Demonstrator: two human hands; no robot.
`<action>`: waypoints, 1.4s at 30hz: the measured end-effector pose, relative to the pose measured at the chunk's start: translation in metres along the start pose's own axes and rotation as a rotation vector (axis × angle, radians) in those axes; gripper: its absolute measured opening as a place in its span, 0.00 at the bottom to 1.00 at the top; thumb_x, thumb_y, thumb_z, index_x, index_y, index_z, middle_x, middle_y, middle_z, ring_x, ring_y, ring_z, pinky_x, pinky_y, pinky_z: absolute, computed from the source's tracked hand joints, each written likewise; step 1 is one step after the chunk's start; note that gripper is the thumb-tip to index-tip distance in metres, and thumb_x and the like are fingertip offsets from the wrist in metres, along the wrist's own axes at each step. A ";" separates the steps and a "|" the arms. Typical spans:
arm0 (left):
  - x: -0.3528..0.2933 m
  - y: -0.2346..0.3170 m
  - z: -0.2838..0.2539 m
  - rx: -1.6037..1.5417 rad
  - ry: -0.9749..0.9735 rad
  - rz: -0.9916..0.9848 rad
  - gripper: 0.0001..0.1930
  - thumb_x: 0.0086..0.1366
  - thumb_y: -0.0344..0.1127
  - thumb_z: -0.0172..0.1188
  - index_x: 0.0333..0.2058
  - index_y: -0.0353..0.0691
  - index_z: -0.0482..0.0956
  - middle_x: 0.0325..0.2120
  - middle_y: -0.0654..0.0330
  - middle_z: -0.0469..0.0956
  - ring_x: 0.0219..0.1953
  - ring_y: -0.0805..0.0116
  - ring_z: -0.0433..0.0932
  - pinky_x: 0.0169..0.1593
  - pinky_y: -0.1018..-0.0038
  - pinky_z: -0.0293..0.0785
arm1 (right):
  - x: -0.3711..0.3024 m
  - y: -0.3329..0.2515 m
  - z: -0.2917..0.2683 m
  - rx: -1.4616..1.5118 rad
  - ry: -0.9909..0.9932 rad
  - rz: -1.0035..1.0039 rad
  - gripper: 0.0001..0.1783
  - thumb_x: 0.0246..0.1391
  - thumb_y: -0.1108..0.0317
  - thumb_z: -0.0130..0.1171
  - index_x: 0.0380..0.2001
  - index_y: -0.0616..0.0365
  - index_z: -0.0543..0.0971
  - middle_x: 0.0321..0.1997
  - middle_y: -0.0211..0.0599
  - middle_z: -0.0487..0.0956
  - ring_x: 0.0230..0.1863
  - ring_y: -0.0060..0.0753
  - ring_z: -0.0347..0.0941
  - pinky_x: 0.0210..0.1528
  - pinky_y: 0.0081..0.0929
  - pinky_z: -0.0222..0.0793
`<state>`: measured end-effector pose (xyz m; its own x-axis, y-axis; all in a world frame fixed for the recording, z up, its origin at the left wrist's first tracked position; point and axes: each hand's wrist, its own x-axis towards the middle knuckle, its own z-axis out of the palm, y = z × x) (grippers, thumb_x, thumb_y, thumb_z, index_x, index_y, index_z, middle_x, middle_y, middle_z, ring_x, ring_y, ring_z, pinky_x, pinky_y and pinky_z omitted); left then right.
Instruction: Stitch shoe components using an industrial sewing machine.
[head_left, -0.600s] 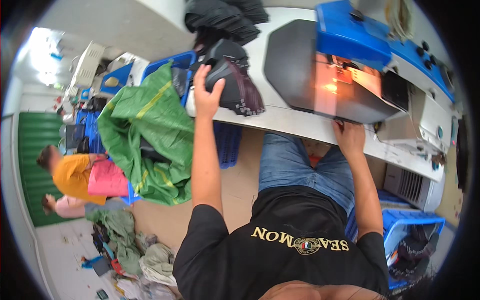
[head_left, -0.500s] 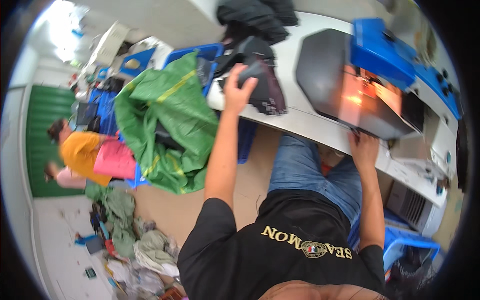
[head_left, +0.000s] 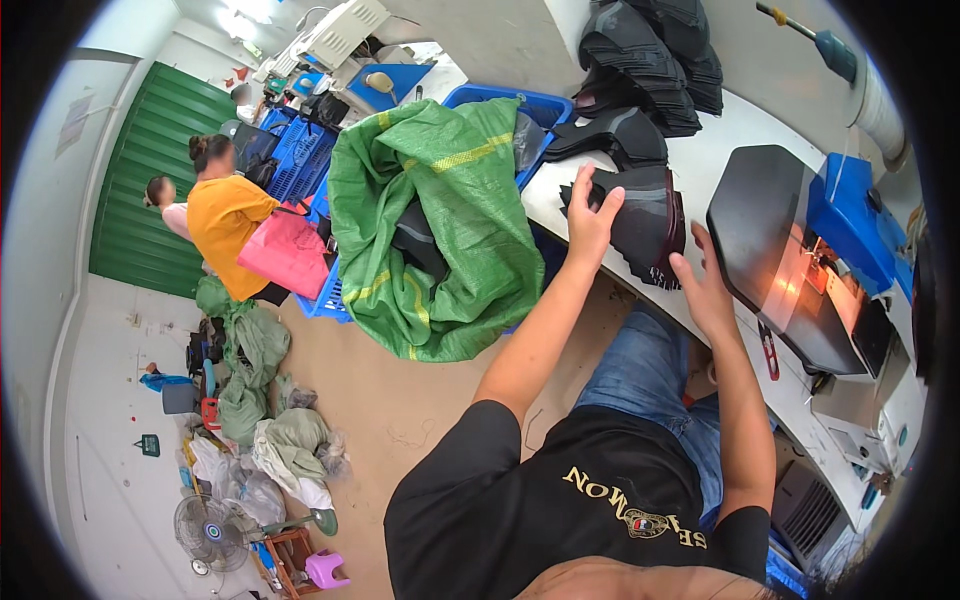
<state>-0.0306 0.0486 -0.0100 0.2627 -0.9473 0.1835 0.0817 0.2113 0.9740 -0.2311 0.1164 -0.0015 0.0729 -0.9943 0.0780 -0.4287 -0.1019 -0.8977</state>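
Note:
A stack of dark, flat cut pieces (head_left: 645, 225), like shoe-upper parts with grey bands, lies on the white worktable near its front edge. At its left side is my left hand (head_left: 592, 222), thumb and fingers spread, its fingertips by the pieces. My right hand (head_left: 705, 287) is at the stack's right side, thumb and fingers apart and holding nothing. Right of it stands a sewing machine (head_left: 850, 225) with a blue head, a lit needle area and a dark angular plate (head_left: 765, 215). A small red tool (head_left: 769, 352), perhaps thread snips, lies at the plate's near edge.
More stacked dark pieces (head_left: 640, 70) sit at the back of the table. To the left, a green woven sack (head_left: 440, 280) bulges over a blue crate (head_left: 560, 108). Two people, one in a yellow top (head_left: 215, 225), are farther left. Sacks and a fan (head_left: 210, 532) line the wall.
My right hand has left the machine plate's near edge and come left to the stack; the red tool now shows there. My left hand stays by the stack. The view has turned.

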 end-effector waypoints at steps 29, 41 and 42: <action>-0.060 -0.025 0.021 -0.231 -0.074 -0.312 0.29 0.72 0.52 0.42 0.63 0.38 0.59 0.61 0.58 0.63 0.62 0.66 0.60 0.65 0.70 0.52 | 0.025 0.018 0.006 0.439 0.131 0.120 0.39 0.51 0.43 0.62 0.57 0.62 0.69 0.59 0.45 0.69 0.61 0.38 0.63 0.62 0.32 0.58; -0.103 -0.002 0.025 -0.232 -0.278 -0.480 0.34 0.69 0.62 0.40 0.64 0.43 0.56 0.63 0.62 0.60 0.65 0.66 0.56 0.63 0.61 0.51 | 0.035 0.005 0.010 0.426 0.155 0.138 0.34 0.53 0.45 0.60 0.54 0.61 0.71 0.52 0.42 0.72 0.54 0.33 0.67 0.56 0.29 0.62; -0.104 -0.002 0.022 -0.270 -0.282 -0.490 0.35 0.68 0.63 0.39 0.64 0.42 0.57 0.63 0.61 0.60 0.64 0.65 0.57 0.63 0.61 0.51 | 0.031 0.005 0.008 0.378 0.166 0.105 0.34 0.53 0.43 0.58 0.51 0.61 0.73 0.51 0.43 0.73 0.53 0.35 0.68 0.55 0.31 0.63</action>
<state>-0.0795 0.1417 -0.0279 -0.1276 -0.9689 -0.2121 0.3786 -0.2452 0.8925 -0.2240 0.0856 -0.0069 -0.1130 -0.9934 0.0189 -0.0631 -0.0118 -0.9979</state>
